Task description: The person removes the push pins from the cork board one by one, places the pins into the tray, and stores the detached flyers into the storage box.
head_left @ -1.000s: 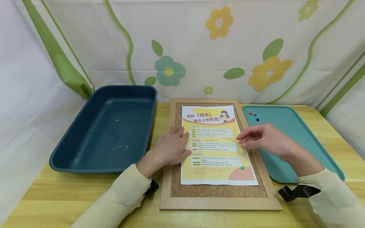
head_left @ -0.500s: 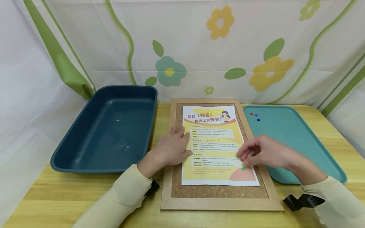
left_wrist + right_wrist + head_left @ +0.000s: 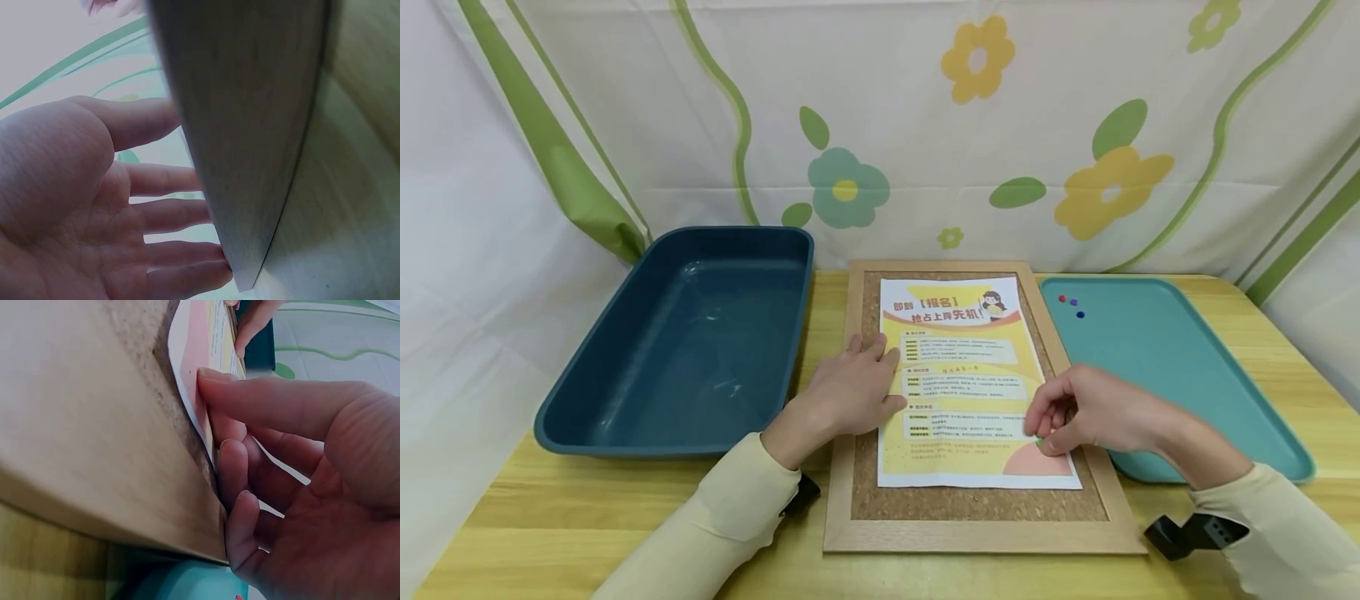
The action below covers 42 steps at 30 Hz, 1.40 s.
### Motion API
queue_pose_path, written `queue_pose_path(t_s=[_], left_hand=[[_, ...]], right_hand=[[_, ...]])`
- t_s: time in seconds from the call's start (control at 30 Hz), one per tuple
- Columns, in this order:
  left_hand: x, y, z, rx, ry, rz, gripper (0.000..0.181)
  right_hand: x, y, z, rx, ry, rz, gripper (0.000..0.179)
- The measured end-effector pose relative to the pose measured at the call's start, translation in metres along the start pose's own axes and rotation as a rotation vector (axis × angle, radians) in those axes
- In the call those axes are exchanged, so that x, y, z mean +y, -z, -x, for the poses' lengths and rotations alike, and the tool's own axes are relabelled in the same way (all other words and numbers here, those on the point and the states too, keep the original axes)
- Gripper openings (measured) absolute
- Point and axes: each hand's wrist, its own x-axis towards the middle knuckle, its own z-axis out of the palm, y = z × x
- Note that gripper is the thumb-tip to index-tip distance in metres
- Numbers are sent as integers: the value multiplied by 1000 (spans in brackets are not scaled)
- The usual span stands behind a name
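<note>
A printed yellow poster (image 3: 955, 462) lies on a wood-framed cork board (image 3: 977, 533). Across the board's left frame my left hand (image 3: 842, 390) stretches flat, its fingertips resting on the poster's left edge. My right hand (image 3: 1108, 417) is at the poster's lower right, thumb and fingertips closed about a small green thumbtack (image 3: 1039, 440), most of which they cover. From the right wrist view, the right thumb (image 3: 265, 403) lies close over the pink corner of the poster, and the curled outer fingers rest by the board's edge; the thumbtack is hidden there.
A deep dark-blue tub (image 3: 673, 350) stands left of the board. On the right a teal tray (image 3: 1165, 367) carries a red thumbtack (image 3: 1062, 298), a purple one and a dark-blue thumbtack (image 3: 1080, 315). A flower-patterned curtain (image 3: 917, 125) hangs behind the wooden table (image 3: 760, 558).
My right hand has come down from the poster's right edge to its lower right and closed its fingertips on the green thumbtack. My left hand has stayed in place.
</note>
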Motion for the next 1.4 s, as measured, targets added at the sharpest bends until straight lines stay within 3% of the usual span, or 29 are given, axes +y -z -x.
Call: queue_pose_path(t_s=[0.43,1.1,1.4], left_hand=[[0,-1,0,3,0,-5,71],[0,0,1,7,-8,2,71],[0,-1,0,4,0,-6,71]], right_hand=[[-1,-1,1,2,-16,34,13],[2,4,1,-51,50,32,8],[4,5,-2,-54,31,32,7]])
